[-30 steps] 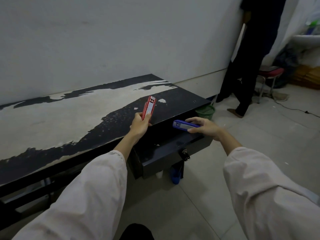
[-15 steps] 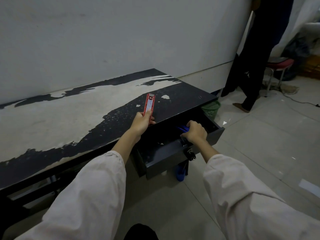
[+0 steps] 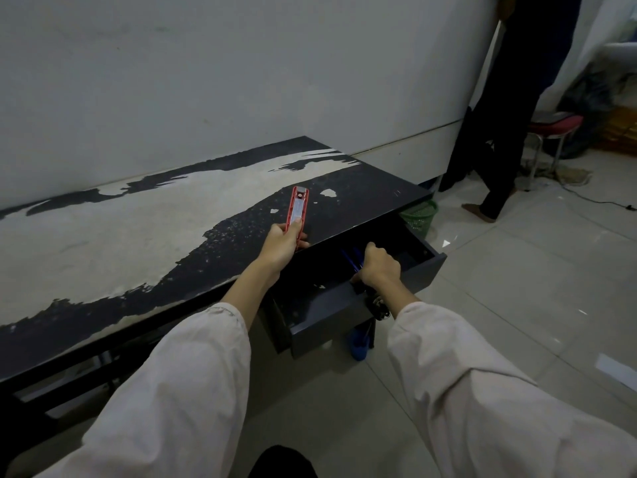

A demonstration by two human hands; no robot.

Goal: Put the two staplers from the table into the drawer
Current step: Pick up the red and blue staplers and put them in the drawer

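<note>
My left hand (image 3: 281,248) grips a red stapler (image 3: 298,210) by its near end and holds it pointing away, just above the front edge of the worn black table (image 3: 138,243). The dark drawer (image 3: 331,312) under the table's right end is pulled open. My right hand (image 3: 379,267) is lowered into the drawer with its fingers curled around a blue stapler (image 3: 351,260), of which only a narrow blue strip shows beside the hand. Whether the blue stapler rests on the drawer's floor is hidden.
A person in dark clothes (image 3: 510,108) stands at the right by the wall. A green basket (image 3: 418,215) sits on the floor past the table's end, a red stool (image 3: 551,125) behind. A blue object (image 3: 360,343) lies under the drawer. Tiled floor spreads to the right.
My right hand has carried the blue stapler from above the drawer front down into the drawer. My left hand has kept the red stapler over the table edge, barely moving.
</note>
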